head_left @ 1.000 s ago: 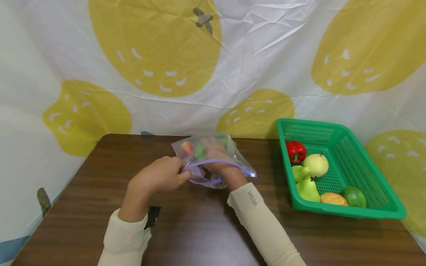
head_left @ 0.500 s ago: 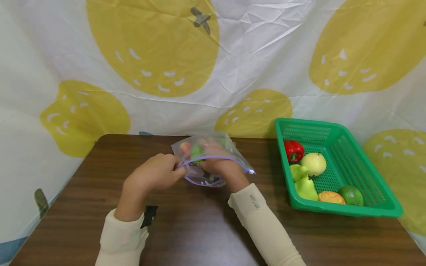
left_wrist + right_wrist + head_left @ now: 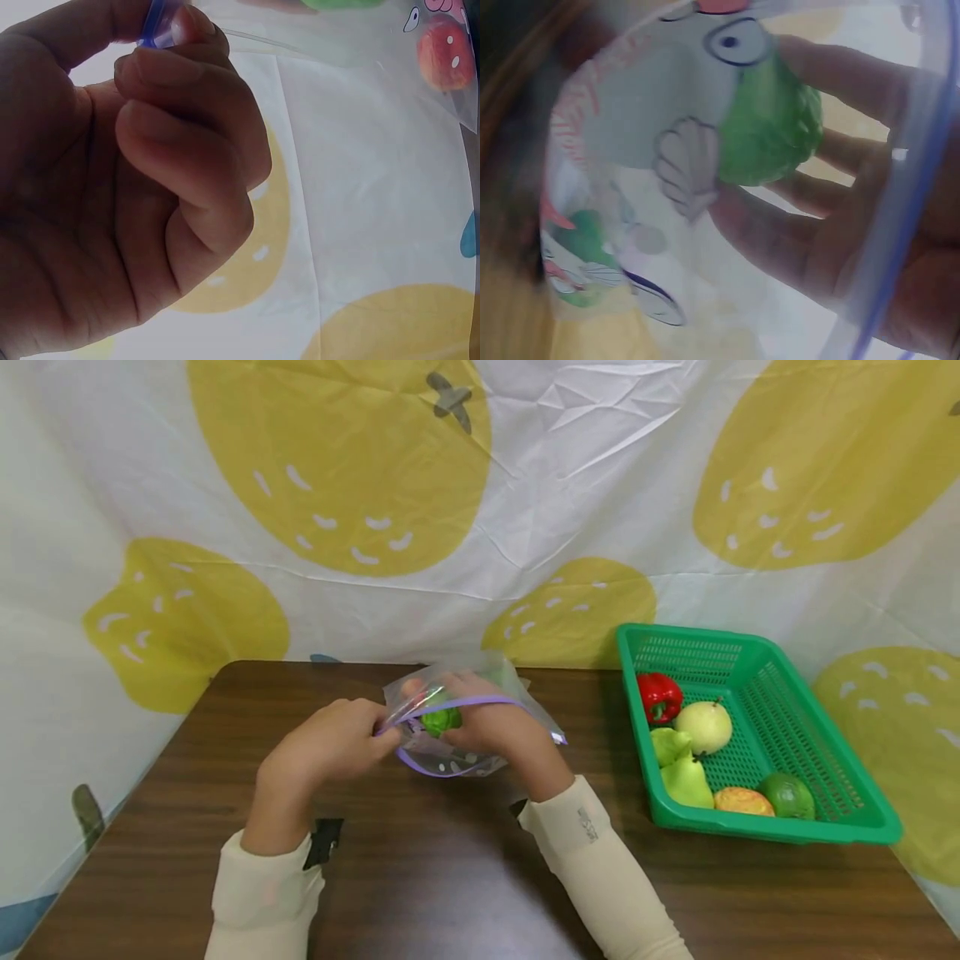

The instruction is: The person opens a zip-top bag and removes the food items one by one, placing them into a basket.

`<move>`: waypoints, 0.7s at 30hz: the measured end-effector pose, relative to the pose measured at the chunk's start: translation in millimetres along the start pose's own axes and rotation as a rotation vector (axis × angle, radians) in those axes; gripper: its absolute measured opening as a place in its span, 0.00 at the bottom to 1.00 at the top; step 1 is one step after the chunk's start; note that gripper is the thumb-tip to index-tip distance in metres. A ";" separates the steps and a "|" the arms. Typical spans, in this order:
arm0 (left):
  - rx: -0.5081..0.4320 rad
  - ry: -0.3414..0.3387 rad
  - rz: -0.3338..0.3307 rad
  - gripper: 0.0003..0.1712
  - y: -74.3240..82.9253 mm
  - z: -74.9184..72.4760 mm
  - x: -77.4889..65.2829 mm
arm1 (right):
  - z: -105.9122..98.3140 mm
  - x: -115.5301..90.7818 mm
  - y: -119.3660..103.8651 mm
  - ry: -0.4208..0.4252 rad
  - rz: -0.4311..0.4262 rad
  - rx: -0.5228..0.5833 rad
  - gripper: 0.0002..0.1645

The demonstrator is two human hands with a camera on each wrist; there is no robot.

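We list one tabletop (image 3: 420, 877) — dark brown, wood-grained, far-left corner rounded, pale sheen at the near middle. Directly on it, right side: one green basket (image 3: 817, 832), open-topped, with perforated walls. Far middle: one clear bag (image 3: 435, 752), purple-edged — resting on the surface or held above, we cannot tell.

Soft glare whitens the tabletop (image 3: 457, 885), while the right wrist view blurs.

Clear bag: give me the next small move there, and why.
Probably draw the green vegetable out through the mouth of the clear bag: the right hand grips it near the opening, while the left hand pinches the purple rim and the mouth gapes open.
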State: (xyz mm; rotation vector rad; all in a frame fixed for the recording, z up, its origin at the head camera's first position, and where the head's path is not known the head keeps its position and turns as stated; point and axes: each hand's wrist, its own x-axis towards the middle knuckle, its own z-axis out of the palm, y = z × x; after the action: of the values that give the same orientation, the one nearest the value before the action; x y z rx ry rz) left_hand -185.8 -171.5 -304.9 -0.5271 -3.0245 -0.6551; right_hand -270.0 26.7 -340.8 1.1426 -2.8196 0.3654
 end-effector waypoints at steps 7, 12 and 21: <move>0.000 0.009 -0.013 0.16 -2.3 -1.9 -0.4 | -12.3 -13.0 -10.8 -0.001 -0.056 -0.006 0.38; -0.008 0.015 -0.013 0.15 -1.8 -3.7 -1.7 | -22.9 -21.1 -19.3 -0.023 -0.066 0.020 0.36; -0.011 0.004 -0.030 0.14 -2.7 -3.4 -1.0 | -39.2 -35.2 -30.9 -0.046 -0.109 0.010 0.29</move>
State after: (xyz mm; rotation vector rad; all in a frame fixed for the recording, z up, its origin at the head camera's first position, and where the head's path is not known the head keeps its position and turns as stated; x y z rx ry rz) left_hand -185.9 -175.5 -303.0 -0.4808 -3.0328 -0.6731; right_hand -223.9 38.7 -302.6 1.3165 -2.7813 0.3505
